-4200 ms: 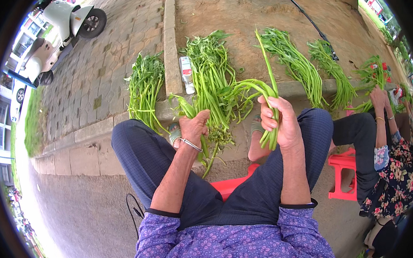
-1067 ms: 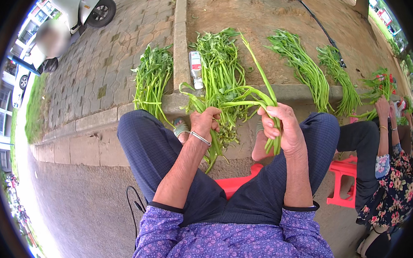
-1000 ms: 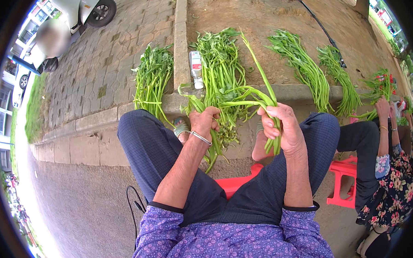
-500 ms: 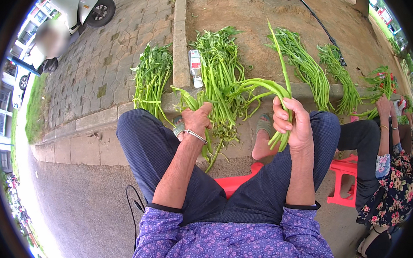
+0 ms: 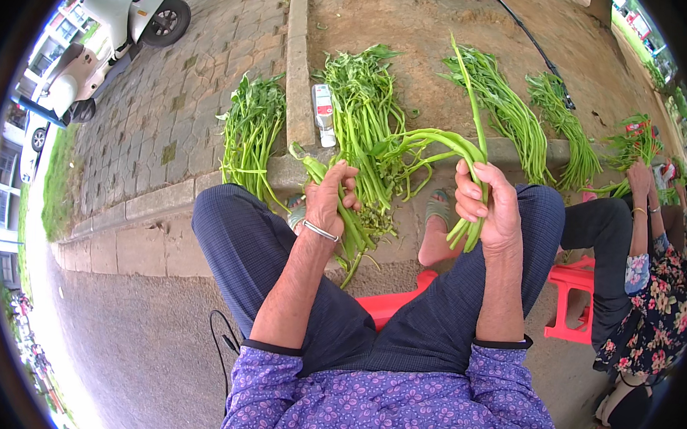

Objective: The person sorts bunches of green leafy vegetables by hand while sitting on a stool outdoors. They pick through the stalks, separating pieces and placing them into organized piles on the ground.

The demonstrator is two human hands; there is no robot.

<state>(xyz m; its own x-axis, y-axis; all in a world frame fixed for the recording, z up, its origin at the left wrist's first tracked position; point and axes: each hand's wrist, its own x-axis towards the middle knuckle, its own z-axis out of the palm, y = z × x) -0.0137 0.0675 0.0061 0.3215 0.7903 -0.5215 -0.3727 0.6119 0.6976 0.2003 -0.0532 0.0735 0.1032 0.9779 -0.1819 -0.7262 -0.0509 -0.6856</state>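
Observation:
My left hand [image 5: 330, 197] is closed round a small bunch of thick green stalks [image 5: 356, 234], whose lower ends hang down between my knees. In my right hand [image 5: 488, 205] is another bunch of leafy green stems [image 5: 450, 140]; one long stem points straight up and the rest arch over to the left. Beyond my hands lies a big pile of leafy greens [image 5: 368, 116], partly covered by the stems from my right hand. A second pile of leafy greens [image 5: 253, 130] rests on the left, beside the kerb.
A clear bottle with a white and red label [image 5: 324, 114] lies by the stone kerb [image 5: 298, 67]. More bundles of greens [image 5: 509, 114] lie at the right. A person's hands [image 5: 641, 179] work there, by a red stool [image 5: 570, 301]. A white scooter [image 5: 126, 13] is parked at upper left.
My left hand has turned, its fingers now curling over the stalks, and the stalks have swung with it. My right hand and its stems are nearly where they were.

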